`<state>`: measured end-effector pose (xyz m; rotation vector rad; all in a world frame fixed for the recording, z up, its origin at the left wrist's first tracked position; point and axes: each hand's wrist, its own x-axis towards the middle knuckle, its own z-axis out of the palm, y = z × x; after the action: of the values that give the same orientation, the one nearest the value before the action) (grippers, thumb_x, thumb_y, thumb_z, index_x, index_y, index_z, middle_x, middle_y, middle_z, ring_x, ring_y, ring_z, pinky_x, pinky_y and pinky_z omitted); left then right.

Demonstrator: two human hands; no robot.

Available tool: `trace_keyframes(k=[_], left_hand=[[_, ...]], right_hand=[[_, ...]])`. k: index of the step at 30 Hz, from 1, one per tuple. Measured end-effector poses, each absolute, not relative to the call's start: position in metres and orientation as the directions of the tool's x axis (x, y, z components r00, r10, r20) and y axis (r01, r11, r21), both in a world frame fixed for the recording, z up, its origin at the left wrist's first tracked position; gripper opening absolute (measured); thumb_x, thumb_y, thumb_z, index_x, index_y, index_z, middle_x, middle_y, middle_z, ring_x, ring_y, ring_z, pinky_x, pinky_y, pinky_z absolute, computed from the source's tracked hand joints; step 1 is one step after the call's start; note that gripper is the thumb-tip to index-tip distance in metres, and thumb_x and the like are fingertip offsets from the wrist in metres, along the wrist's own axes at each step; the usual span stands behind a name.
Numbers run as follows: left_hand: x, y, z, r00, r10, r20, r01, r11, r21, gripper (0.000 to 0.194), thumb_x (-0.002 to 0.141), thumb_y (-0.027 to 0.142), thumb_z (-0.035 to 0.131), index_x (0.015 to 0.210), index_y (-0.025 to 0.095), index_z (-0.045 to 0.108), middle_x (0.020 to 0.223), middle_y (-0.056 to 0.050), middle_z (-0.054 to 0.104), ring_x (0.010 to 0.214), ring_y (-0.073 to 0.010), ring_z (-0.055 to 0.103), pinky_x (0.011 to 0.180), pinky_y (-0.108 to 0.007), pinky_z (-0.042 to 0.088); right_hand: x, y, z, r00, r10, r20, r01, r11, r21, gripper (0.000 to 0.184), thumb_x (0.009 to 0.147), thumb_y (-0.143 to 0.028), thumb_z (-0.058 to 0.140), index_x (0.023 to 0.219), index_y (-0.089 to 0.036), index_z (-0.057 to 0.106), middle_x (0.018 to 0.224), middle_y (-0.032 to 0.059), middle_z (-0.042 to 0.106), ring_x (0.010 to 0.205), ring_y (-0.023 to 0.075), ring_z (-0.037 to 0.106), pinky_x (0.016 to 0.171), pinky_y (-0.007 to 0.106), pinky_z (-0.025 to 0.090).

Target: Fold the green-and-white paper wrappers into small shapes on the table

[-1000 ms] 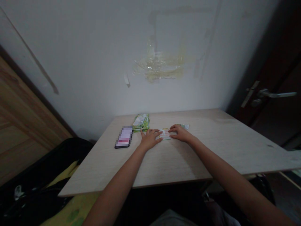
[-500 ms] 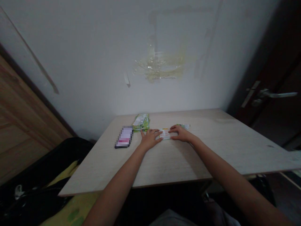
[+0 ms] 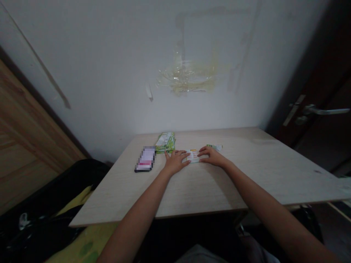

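Observation:
A small flat white packet (image 3: 193, 156) with printed lines and a yellow patch at its top lies on the table. My left hand (image 3: 174, 162) rests at its left edge, fingers stretched out and apart, fingertips touching it. From the other side my right hand (image 3: 212, 156) touches the packet's right edge, with the thumb and fingers spread. Just behind my right hand lies a small green-and-white packet (image 3: 218, 147), partly covered by the fingers. A stack of green-and-white packets (image 3: 165, 142) is beyond my left hand.
A phone (image 3: 146, 159) with a blurred screen lies left of my left hand. The pale wooden table (image 3: 274, 171) meets a wall (image 3: 109, 73) with old tape (image 3: 189, 78) on it. At the right is a dark door (image 3: 320, 91) with a metal handle (image 3: 326, 110).
The view has shifted very slightly. Both hands and the packet between them stay in the same place on the table.

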<state>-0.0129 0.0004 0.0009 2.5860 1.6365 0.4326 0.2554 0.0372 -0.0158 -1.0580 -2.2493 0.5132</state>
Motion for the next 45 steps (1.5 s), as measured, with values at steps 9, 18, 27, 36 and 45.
trace_keyframes(k=[9,18,27,36,45], left_hand=[[-0.014,0.001,0.0,0.402,0.893,0.203,0.875,-0.44,0.202,0.048,0.095,0.062,0.046,0.139,0.047,0.053,0.15,0.001,0.052,0.138,-0.034,0.039,0.114,-0.076,0.003],[-0.014,0.002,-0.002,0.408,0.889,0.208,0.865,-0.449,0.223,0.048,0.095,0.06,0.047,0.14,0.045,0.054,0.15,0.0,0.052,0.138,-0.0337,0.039,0.116,-0.072,0.007],[-0.013,0.005,-0.003,0.406,0.891,0.203,0.864,-0.447,0.232,0.048,0.094,0.058,0.05,0.139,0.044,0.054,0.15,0.0,0.053,0.138,-0.0342,0.04,0.116,-0.071,0.009],[-0.014,0.006,-0.006,0.405,0.889,0.214,0.858,-0.451,0.245,0.048,0.094,0.06,0.05,0.139,0.045,0.055,0.15,0.0,0.052,0.138,-0.0347,0.039,0.115,-0.072,0.007],[-0.014,0.006,-0.006,0.401,0.89,0.219,0.865,-0.446,0.23,0.049,0.094,0.061,0.048,0.14,0.045,0.053,0.15,0.0,0.052,0.139,-0.0353,0.039,0.115,-0.074,0.005]], right_hand=[[0.254,0.036,-0.013,-0.476,0.802,0.36,0.538,0.589,-0.602,0.011,0.083,-0.027,0.074,0.09,-0.022,0.081,0.113,0.0098,0.067,0.105,0.021,0.063,0.1,0.038,0.047],[0.251,0.038,-0.02,-0.408,0.807,0.427,0.577,0.591,-0.564,0.013,0.086,-0.027,0.07,0.09,-0.022,0.081,0.114,0.0118,0.067,0.102,0.0216,0.064,0.097,0.038,0.049],[0.241,0.042,-0.017,-0.412,0.805,0.427,0.66,0.587,-0.469,0.018,0.09,-0.022,0.064,0.1,-0.021,0.08,0.114,0.012,0.068,0.101,0.0208,0.064,0.099,0.037,0.049],[0.232,0.038,-0.009,-0.412,0.841,0.352,0.783,0.524,-0.336,0.03,0.095,-0.026,0.059,0.12,-0.018,0.073,0.116,0.0129,0.063,0.107,0.0208,0.06,0.101,0.035,0.044],[0.22,0.029,0.0,-0.376,0.891,0.257,0.875,0.432,-0.219,0.038,0.098,-0.027,0.048,0.132,-0.022,0.065,0.124,0.0139,0.058,0.116,0.0247,0.053,0.101,0.036,0.039]])
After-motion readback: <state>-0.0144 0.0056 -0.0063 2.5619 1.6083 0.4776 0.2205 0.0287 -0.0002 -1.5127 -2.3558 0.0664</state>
